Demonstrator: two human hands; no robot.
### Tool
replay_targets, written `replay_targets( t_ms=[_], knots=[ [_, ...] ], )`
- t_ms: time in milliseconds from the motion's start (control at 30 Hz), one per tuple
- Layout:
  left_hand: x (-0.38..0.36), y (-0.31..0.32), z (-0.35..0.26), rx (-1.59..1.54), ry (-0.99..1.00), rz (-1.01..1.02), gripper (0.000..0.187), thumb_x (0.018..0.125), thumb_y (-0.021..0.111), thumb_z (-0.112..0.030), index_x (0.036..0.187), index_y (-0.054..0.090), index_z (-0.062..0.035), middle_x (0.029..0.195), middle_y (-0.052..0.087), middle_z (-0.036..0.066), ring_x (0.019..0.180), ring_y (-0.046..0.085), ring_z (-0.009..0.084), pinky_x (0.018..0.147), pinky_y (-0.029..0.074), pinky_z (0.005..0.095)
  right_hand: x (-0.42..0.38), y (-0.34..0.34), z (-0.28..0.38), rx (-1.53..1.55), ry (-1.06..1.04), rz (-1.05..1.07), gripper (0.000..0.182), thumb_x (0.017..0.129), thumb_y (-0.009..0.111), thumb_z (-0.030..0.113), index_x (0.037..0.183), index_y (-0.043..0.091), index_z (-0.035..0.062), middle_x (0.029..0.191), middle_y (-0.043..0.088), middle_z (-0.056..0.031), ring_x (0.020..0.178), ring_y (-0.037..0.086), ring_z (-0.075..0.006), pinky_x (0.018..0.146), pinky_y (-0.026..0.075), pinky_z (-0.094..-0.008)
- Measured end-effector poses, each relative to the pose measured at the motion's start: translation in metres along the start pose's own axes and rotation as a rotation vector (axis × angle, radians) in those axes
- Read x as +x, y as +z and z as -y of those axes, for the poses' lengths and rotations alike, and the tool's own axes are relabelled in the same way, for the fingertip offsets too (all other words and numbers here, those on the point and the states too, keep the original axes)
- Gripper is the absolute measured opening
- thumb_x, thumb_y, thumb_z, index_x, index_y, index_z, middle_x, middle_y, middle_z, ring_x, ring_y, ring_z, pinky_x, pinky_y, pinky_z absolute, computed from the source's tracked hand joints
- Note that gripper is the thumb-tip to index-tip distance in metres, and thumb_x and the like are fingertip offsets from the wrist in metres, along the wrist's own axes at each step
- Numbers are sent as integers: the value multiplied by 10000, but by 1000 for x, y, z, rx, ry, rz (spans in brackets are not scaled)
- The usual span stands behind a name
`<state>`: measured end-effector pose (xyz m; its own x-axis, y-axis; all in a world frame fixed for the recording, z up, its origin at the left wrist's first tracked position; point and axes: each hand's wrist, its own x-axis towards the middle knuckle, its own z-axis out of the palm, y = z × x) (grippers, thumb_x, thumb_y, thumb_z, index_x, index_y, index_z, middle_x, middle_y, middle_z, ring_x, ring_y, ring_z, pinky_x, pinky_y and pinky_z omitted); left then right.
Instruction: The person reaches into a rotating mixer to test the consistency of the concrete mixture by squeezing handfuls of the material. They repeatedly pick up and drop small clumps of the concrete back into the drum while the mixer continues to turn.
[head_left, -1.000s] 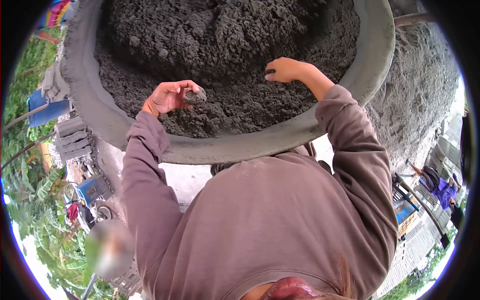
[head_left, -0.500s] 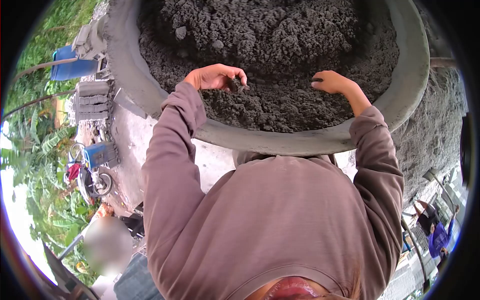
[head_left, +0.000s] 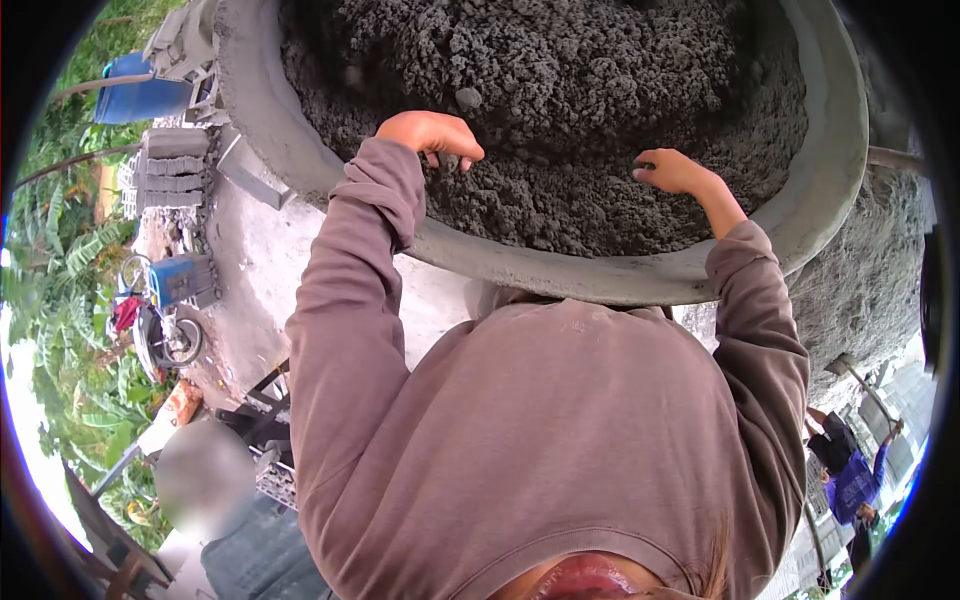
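A wide round basin (head_left: 560,275) with a thick grey rim holds dark, damp, crumbly mix (head_left: 570,205), heaped higher toward the far side. Over the left part of the mix is my left hand (head_left: 432,136), palm down with its fingers curled; what they hold, if anything, is hidden. My right hand (head_left: 672,172) hovers above the mix farther right, fingers bent and pressed together, their contents too small to make out. A pale lump (head_left: 467,97) rests on the mix beyond my left hand.
At the left are a blue barrel (head_left: 140,88), stacked grey blocks (head_left: 172,168) and a parked motorcycle (head_left: 170,335). A person in blue (head_left: 855,485) is at the lower right, near a long-handled tool (head_left: 868,390). A grey pile (head_left: 865,270) lies right of the basin.
My left hand has turned palm down, and the dark clump seen in it before no longer shows. My right hand has shifted slightly right. The view has shifted a little.
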<state>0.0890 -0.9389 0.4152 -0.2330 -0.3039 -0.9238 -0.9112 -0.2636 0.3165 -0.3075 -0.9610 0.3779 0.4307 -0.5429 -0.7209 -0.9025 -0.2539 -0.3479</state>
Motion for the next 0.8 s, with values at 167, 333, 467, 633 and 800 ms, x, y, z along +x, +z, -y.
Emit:
replay_targets(
  t_ms=[167, 333, 467, 633, 800],
  knots=[
    [-3, 3, 1, 42, -45, -63, 294, 735, 611, -422, 888, 692, -185, 1418, 495, 54, 967, 588, 260, 842, 470, 429, 1, 4, 9, -22, -50, -30, 452, 905, 609, 333, 1250, 587, 42, 1206, 616, -223, 1131, 571, -383, 959, 459, -448],
    [-12, 6, -6, 85, -50, -95, 306, 711, 608, -428, 902, 702, -208, 1400, 515, 74, 910, 609, 246, 820, 471, 436, 1, 20, 35, -55, -283, -203, 446, 916, 601, 260, 1307, 531, 57, 1248, 578, -209, 1126, 563, -383, 957, 460, -447],
    [-18, 16, -10, 122, 8, -87, 339, 725, 599, -437, 913, 698, -173, 1170, 637, 54, 869, 606, 235, 774, 467, 411, -8, 20, 64, -99, -314, -175, 432, 908, 599, 239, 1292, 529, 52, 1203, 563, -187, 1105, 566, -365, 937, 470, -440],
    [-57, 12, 17, 130, 298, -144, 381, 738, 606, -439, 894, 692, -102, 886, 660, 47, 780, 576, 188, 689, 450, 350, -9, 28, 91, -298, -546, -334, 410, 885, 610, 207, 1261, 548, 56, 1213, 534, -152, 1143, 539, -326, 946, 470, -422],
    [-69, 16, 31, 294, -33, -228, 393, 698, 613, -386, 840, 674, -25, 747, 635, 137, 676, 564, 271, 631, 431, 384, 26, 56, 146, -529, -902, -532, 387, 827, 607, 140, 1202, 581, 49, 1310, 471, -143, 1208, 486, -299, 1011, 418, -405]
  ],
)
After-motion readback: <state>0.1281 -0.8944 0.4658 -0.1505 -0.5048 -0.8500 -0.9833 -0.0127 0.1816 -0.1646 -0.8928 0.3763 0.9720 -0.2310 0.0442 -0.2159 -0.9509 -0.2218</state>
